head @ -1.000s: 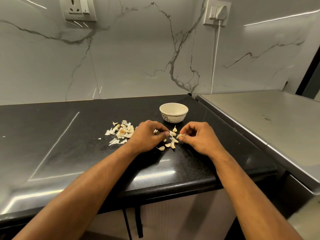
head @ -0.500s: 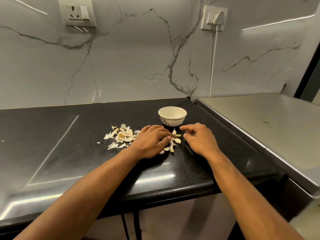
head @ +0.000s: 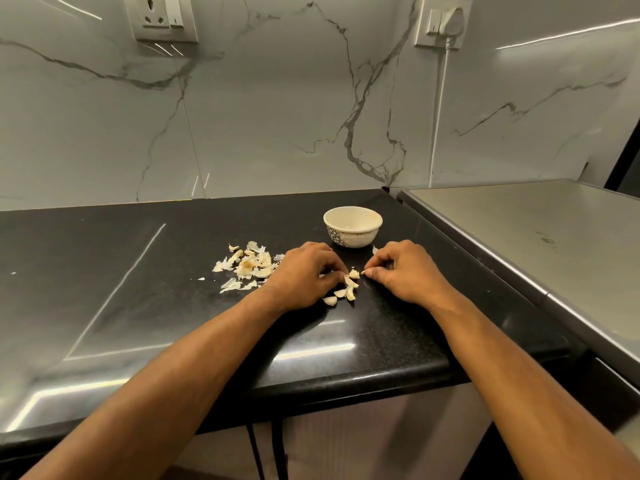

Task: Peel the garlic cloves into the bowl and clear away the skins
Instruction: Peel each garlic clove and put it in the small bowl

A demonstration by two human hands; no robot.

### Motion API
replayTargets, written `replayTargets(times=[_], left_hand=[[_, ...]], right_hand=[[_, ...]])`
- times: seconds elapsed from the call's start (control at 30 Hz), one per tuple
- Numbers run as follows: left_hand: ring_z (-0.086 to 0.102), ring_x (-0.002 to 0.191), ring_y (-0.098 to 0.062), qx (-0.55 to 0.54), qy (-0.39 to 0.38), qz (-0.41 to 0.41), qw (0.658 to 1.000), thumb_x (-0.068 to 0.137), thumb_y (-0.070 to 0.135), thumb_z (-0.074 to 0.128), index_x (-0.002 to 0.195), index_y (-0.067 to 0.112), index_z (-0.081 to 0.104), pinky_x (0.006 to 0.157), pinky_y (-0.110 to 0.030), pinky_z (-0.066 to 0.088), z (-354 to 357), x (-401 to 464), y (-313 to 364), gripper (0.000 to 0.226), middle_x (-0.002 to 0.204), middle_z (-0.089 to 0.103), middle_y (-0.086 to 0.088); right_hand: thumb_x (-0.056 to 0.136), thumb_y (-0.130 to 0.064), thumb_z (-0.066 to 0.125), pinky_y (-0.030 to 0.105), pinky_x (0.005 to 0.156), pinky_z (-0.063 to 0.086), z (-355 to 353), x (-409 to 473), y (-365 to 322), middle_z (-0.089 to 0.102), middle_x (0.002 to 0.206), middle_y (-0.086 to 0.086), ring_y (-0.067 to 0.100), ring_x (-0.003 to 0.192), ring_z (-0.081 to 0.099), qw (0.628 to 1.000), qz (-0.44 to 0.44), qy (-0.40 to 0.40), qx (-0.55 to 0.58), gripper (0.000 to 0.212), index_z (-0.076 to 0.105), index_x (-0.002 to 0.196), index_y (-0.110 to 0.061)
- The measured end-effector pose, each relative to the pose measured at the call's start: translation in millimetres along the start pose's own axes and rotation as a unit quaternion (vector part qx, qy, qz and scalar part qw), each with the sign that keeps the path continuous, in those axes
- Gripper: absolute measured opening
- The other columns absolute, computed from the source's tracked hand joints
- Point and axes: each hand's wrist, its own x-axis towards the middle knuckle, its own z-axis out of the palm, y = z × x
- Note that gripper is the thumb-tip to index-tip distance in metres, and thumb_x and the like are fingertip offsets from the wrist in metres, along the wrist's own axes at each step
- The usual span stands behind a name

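Head view: both hands are resting on the black worktop [head: 138,271] near its front edge. Left hand [head: 304,275] is curling its fingers over a clove [head: 353,274]; right hand [head: 405,271] is pinching a skin fragment. Loose cloves [head: 341,293] are lying between them. Bowl [head: 352,226] is sitting just behind; skins [head: 247,266] are piling left.

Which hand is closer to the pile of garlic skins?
Left. The left hand sits right beside the pile of garlic skins, at its right edge; the right hand is further right, beyond the cloves.
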Motion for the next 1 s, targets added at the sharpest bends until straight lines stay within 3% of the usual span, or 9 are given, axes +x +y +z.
replayTargets(times=[0.17,0.27,0.4,0.5,0.57,0.63,0.77,0.9,1.0], left_hand=[[0.053,0.104,-0.011,-0.02,0.041,-0.011,0.999,0.088,0.035,0.068,0.098,0.026,0.069,0.093,-0.034,0.043,-0.5,-2.1,1.9,0.014,0.102,0.065,0.007],[0.056,0.1,-0.009,-0.092,0.105,-0.037,0.99,0.094,0.023,0.062,0.109,0.02,0.069,0.09,-0.03,0.045,-7.1,-4.6,-0.2,0.017,0.105,0.068,0.004],[0.067,0.096,-0.012,-0.175,0.132,-0.1,0.97,0.094,0.006,0.059,0.104,0.012,0.073,0.092,-0.03,0.053,-23.3,-9.7,-17.3,0.018,0.097,0.073,-0.002],[0.067,0.097,-0.01,-0.149,0.149,-0.132,0.969,0.093,0.007,0.06,0.103,0.015,0.073,0.091,-0.025,0.051,-34.2,-12.6,-32.6,0.018,0.097,0.074,0.0],[0.066,0.099,-0.01,-0.111,0.134,-0.144,0.974,0.093,0.013,0.061,0.104,0.019,0.074,0.091,-0.028,0.05,-36.0,-13.2,-40.0,0.018,0.1,0.074,0.002],[0.065,0.099,-0.012,-0.084,0.111,-0.139,0.98,0.093,0.016,0.062,0.104,0.022,0.074,0.091,-0.031,0.05,-33.3,-12.0,-42.1,0.018,0.1,0.074,0.003],[0.065,0.098,-0.013,-0.069,0.097,-0.136,0.984,0.093,0.018,0.062,0.105,0.024,0.074,0.09,-0.03,0.049,-29.7,-10.2,-38.4,0.018,0.1,0.074,0.003],[0.065,0.095,-0.014,-0.074,0.101,-0.152,0.98,0.093,0.019,0.061,0.104,0.024,0.074,0.088,-0.032,0.051,-31.6,-13.1,-42.0,0.017,0.098,0.073,0.002],[0.064,0.098,-0.013,-0.081,0.11,-0.16,0.978,0.094,0.018,0.06,0.104,0.021,0.074,0.089,-0.031,0.05,-34.1,-14.0,-45.1,0.018,0.1,0.072,0.002]], right_hand=[[0.087,-0.022,0.072,0.031,0.082,0.05,-0.8,-4.5,0.1,0.069,0.095,-0.011,0.008,0.091,0.062,0.996,0.011,0.073,0.041,0.016,0.075,0.101,-0.028],[0.09,-0.019,0.068,0.032,0.082,0.05,1.8,-4.4,-1.7,0.07,0.1,-0.009,0.009,0.092,0.06,0.994,-0.044,0.088,0.054,0.015,0.076,0.101,-0.024],[0.091,-0.011,0.064,0.032,0.088,0.051,8.6,-3.3,-3.0,0.071,0.111,-0.005,0.008,0.097,0.062,0.985,-0.129,0.083,0.074,0.022,0.075,0.108,-0.019],[0.094,-0.014,0.061,0.033,0.104,0.045,12.6,-3.4,-6.4,0.065,0.127,-0.005,0.008,0.118,0.057,0.981,-0.171,0.036,0.089,0.028,0.07,0.12,-0.018],[0.097,-0.028,0.056,0.032,0.111,0.037,15.8,-4.7,-12.7,0.055,0.14,-0.008,0.006,0.131,0.047,0.978,-0.192,-0.024,0.079,0.035,0.062,0.131,-0.022],[0.098,-0.04,0.049,0.031,0.116,0.029,19.5,-6.8,-19.3,0.041,0.152,-0.01,0.004,0.141,0.033,0.973,-0.207,-0.094,0.029,0.046,0.049,0.142,-0.028],[0.103,-0.04,0.042,0.039,0.121,0.018,24.5,-8.4,-24.4,0.031,0.158,-0.011,0.005,0.147,0.02,0.957,-0.225,-0.169,-0.075,0.047,0.04,0.148,-0.028],[0.102,-0.03,0.048,0.036,0.118,0.024,16.2,-7.7,-16.4,0.049,0.147,-0.008,0.006,0.143,0.031,0.973,-0.188,-0.12,-0.057,0.036,0.057,0.136,-0.023],[0.1,-0.03,0.053,0.034,0.115,0.031,13.7,-8.1,-17.0,0.051,0.145,-0.009,0.005,0.139,0.038,0.983,-0.173,-0.065,-0.006,0.035,0.06,0.133,-0.023]])
